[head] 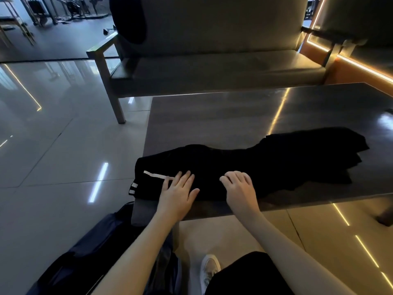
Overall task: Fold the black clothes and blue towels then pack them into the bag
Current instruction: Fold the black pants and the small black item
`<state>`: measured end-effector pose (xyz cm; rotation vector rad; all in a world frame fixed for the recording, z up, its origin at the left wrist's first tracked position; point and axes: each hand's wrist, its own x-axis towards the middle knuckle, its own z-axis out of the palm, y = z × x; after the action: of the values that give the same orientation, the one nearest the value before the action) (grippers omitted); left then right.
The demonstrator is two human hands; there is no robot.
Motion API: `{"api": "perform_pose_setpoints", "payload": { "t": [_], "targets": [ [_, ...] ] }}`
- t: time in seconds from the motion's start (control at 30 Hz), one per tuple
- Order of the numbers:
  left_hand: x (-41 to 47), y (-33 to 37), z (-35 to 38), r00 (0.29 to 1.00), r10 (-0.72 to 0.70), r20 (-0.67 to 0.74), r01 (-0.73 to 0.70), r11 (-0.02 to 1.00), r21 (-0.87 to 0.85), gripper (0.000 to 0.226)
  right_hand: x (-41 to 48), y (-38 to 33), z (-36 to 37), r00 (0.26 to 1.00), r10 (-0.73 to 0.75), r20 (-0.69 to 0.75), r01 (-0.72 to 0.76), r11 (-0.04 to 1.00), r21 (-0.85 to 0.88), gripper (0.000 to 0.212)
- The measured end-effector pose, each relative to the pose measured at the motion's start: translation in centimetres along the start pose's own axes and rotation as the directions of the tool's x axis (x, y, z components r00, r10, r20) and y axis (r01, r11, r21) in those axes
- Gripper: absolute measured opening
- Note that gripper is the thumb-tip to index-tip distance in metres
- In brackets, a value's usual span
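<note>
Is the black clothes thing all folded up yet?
Not fully: the black garment lies stretched long across the table, its right end rumpled.

Black clothes [255,167] with white stripes; dark blue bag [89,256].

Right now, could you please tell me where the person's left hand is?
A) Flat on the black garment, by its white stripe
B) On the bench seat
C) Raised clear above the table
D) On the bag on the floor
A: the left hand lies with straight fingers on the black garment, fingertips beside the white stripe, on the table.
</note>
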<state>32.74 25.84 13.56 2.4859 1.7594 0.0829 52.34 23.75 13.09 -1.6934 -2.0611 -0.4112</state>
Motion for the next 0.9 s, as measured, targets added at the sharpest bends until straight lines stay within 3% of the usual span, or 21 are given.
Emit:
{"api": "perform_pose_setpoints", "payload": {
  "t": [0.1,0.2,0.3,0.5,0.63,0.9],
  "targets": [
    [0.1,-1.5,0.1,0.999,-0.024,0.038,0.023,1.000,0.008,0.090,-0.9,1.0,0.6,0.998,-0.032,0.049,0.027,0.996,0.088,0.024],
    [-0.4,-3.2,-0.2,0.996,-0.033,0.084,0.032,0.999,0.012,0.094,-1.5,2.3,0.0,0.943,-0.018,0.332,-0.027,0.991,0.132,0.063],
    [-1.4,-4.0,-0.4,0.995,-0.046,0.089,0.045,0.999,0.014,0.098,-1.6,2.9,-0.3,0.906,-0.061,0.419,0.008,0.992,0.126,0.088],
    [-3.4,-4.2,-0.7,0.991,-0.129,0.023,0.126,0.988,0.093,0.090,-1.4,2.5,-0.8,0.886,-0.020,0.464,-0.039,0.992,0.118,0.058],
    [-3.4,-4.0,-1.0,0.989,-0.139,-0.044,0.143,0.985,0.099,0.061,-1.3,2.3,-1.2,0.874,-0.003,0.486,-0.072,0.988,0.135,0.056],
    [-3.9,-2.3,-2.1,0.980,-0.201,-0.010,0.201,0.979,0.031,0.058,-1.3,2.1,-2.6,0.853,0.083,0.516,-0.209,0.959,0.190,0.057]
  ]
}}
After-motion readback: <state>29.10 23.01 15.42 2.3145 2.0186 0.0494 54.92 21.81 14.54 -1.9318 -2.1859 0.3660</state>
